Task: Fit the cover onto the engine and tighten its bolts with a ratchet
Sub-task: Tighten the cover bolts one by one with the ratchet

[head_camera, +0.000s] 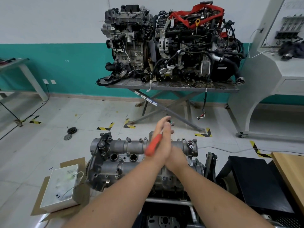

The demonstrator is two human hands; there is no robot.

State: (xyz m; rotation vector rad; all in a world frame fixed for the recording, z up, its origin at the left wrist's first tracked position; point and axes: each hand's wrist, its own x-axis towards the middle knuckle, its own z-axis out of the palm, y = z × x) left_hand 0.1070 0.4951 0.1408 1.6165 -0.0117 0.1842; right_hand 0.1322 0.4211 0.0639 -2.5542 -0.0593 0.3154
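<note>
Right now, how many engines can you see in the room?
3: the near engine under the hands, and two on the far table, a grey one left, a black one right. Others may be hidden.

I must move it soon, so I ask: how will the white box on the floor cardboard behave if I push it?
The white box looks light and likely slides on the flat cardboard. Its broad, low shape probably resists tipping.

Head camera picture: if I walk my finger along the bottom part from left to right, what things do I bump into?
White box on flattened cardboard → grey engine with its cover on → hands pressed together around the red-handled ratchet → black case → wooden tabletop.
</note>
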